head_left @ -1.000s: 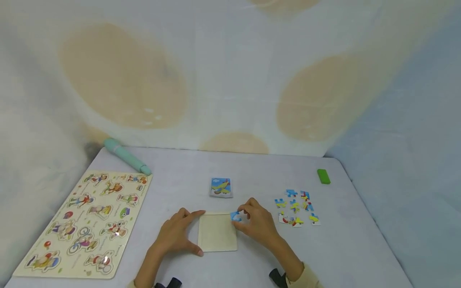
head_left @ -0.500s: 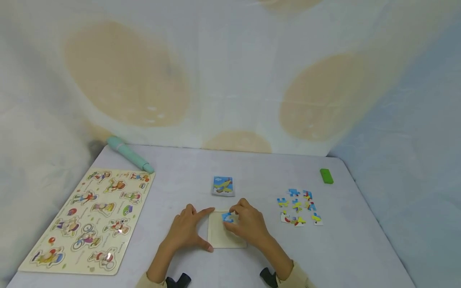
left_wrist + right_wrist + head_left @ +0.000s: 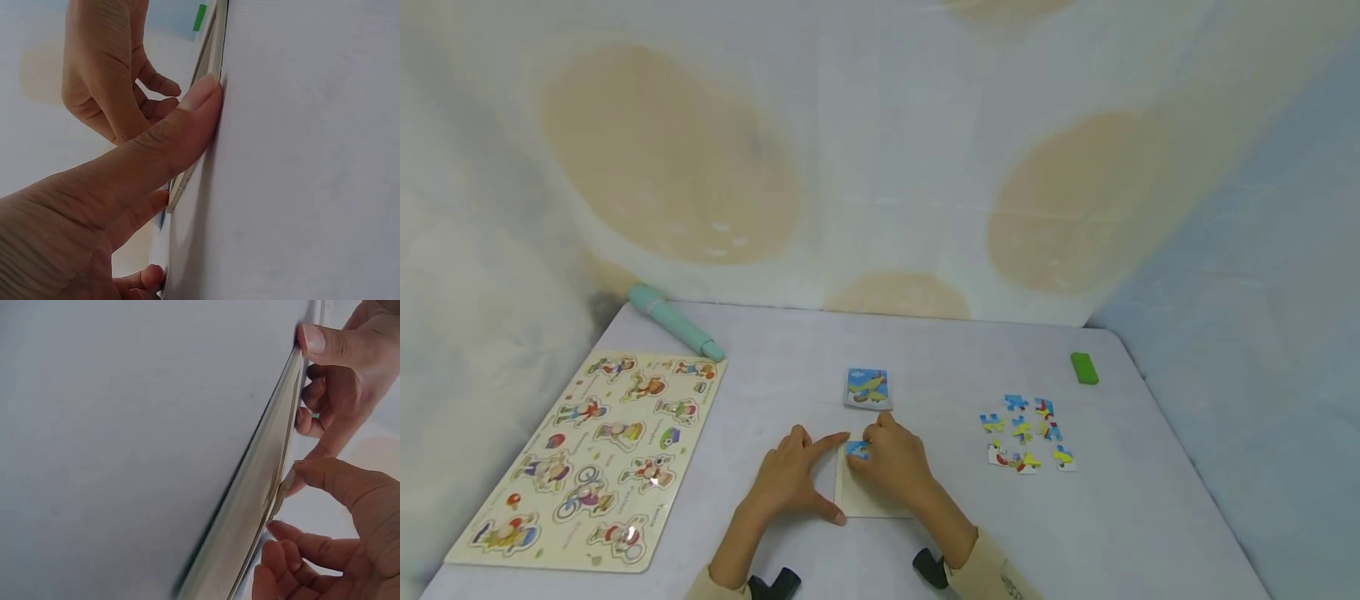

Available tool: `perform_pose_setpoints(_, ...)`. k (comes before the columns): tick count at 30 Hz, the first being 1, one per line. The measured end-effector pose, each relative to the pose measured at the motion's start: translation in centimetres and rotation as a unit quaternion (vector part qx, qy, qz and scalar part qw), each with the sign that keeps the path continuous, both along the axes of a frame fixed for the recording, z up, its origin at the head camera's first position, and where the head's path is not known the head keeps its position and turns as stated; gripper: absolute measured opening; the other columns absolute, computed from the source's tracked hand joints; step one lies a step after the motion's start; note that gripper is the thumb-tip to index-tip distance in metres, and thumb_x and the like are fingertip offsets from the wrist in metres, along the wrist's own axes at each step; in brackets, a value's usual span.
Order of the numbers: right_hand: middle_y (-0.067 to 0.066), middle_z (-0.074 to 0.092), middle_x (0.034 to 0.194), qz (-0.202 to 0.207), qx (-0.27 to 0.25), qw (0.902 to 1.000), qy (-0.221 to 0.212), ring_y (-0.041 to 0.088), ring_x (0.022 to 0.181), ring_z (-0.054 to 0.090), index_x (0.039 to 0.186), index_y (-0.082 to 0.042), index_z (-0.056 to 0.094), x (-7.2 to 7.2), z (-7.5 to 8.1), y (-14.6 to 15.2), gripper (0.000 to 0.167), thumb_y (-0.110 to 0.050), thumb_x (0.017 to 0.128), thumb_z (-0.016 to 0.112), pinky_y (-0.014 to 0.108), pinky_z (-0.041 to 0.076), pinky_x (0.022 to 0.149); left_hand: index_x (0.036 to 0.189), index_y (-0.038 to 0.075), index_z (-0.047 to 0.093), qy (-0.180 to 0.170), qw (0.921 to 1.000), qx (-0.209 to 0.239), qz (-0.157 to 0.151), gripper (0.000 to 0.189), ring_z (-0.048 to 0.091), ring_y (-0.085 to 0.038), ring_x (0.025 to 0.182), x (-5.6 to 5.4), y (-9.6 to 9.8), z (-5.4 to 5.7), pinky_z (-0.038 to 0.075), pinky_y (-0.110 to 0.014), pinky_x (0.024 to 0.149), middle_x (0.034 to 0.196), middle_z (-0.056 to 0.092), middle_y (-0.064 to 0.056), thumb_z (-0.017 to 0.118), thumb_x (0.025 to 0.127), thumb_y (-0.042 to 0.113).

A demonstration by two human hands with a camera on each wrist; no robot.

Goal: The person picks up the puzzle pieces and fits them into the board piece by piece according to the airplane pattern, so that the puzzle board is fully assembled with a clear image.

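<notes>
A shallow pale wooden puzzle tray (image 3: 863,498) lies at the front middle of the table. Along its left side my left hand (image 3: 784,477) spreads thumb and index finger, touching the upper and lower left corners. My right hand (image 3: 895,461) pinches a blue-and-white jigsaw piece (image 3: 856,450) at the tray's upper left corner. In the right wrist view the piece (image 3: 284,492) is tilted against the tray's rim (image 3: 275,506), under my thumb. My right hand hides the tray's right part in the head view.
Several loose jigsaw pieces (image 3: 1022,429) lie to the right. Behind the tray is a small airplane picture (image 3: 867,388). A large board with cartoon figures (image 3: 587,462) takes up the left side, a teal pen-shaped object (image 3: 676,322) at its back edge. A green block (image 3: 1084,367) sits back right.
My right hand has carried the jigsaw piece leftward, from the tray's upper right corner to its upper left. My left hand keeps its place on the tray's left side.
</notes>
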State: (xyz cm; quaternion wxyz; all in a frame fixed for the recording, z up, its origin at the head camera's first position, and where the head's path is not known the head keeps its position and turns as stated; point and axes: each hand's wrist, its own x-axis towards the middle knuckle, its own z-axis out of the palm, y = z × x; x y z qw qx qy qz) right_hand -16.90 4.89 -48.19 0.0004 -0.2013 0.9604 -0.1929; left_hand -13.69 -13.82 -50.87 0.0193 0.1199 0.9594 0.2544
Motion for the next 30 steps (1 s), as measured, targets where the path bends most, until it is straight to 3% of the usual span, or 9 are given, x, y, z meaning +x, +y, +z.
perform_pose_setpoints(3,0.003,0.053,0.087,0.001,0.033,0.9995,0.001,0.008,0.062,0.043,0.097,-0.001,0.075,0.2,0.1,-0.3,0.043,-0.043,0.085,0.075,0.023,0.039,0.055,0.138,0.032,0.058,0.002,1.0000,-0.002,0.003,0.110,0.034,-0.015,0.074,0.0,0.0,0.0,0.028,-0.030,0.062,0.088,0.035,-0.001,0.095,0.039,0.058)
perform_pose_setpoints(8,0.003,0.052,0.089,0.021,0.098,0.9940,0.045,0.009,0.064,0.046,0.109,-0.005,0.074,1.3,0.6,0.6,0.052,-0.050,0.083,0.075,0.025,0.044,0.058,0.139,0.033,0.057,-0.006,1.0000,-0.004,0.005,0.110,0.034,-0.015,0.074,-0.1,0.2,0.0,0.027,-0.030,0.063,0.088,0.034,0.000,0.094,0.039,0.059)
perform_pose_setpoints(12,0.004,0.051,0.091,0.057,0.139,0.9872,0.054,0.012,0.070,0.047,0.126,-0.019,0.070,2.5,1.0,1.9,0.053,-0.052,0.084,0.073,0.028,0.047,0.063,0.140,0.033,0.057,-0.010,0.9999,-0.003,0.004,0.109,0.033,-0.015,0.075,-0.2,0.5,0.1,0.026,-0.031,0.064,0.089,0.033,0.000,0.094,0.040,0.059)
perform_pose_setpoints(18,0.007,0.053,0.096,0.098,0.189,0.9747,0.069,0.016,0.077,0.050,0.135,-0.032,0.062,2.9,0.7,3.1,0.056,-0.060,0.086,0.065,0.034,0.051,0.069,0.140,0.031,0.057,-0.008,0.9999,-0.007,0.000,0.109,0.033,-0.015,0.076,-0.4,0.8,0.3,0.026,-0.031,0.064,0.088,0.034,0.000,0.094,0.041,0.059)
perform_pose_setpoints(25,0.007,0.051,0.094,0.122,0.195,0.9693,0.087,0.016,0.073,0.050,0.138,-0.038,0.058,1.8,-0.1,3.6,0.056,-0.064,0.088,0.059,0.034,0.051,0.066,0.141,0.031,0.056,-0.011,0.9999,-0.009,0.002,0.110,0.033,-0.016,0.075,-0.4,0.7,0.3,0.027,-0.030,0.063,0.089,0.034,-0.001,0.094,0.041,0.059)
perform_pose_setpoints(30,0.003,0.049,0.093,0.129,0.161,0.9766,0.061,0.011,0.070,0.046,0.143,-0.036,0.053,1.3,0.2,3.6,0.064,-0.063,0.086,0.063,0.029,0.046,0.066,0.141,0.032,0.056,-0.017,0.9997,-0.012,0.010,0.111,0.034,-0.015,0.075,0.0,0.0,0.1,0.028,-0.030,0.064,0.090,0.034,-0.001,0.093,0.041,0.061)
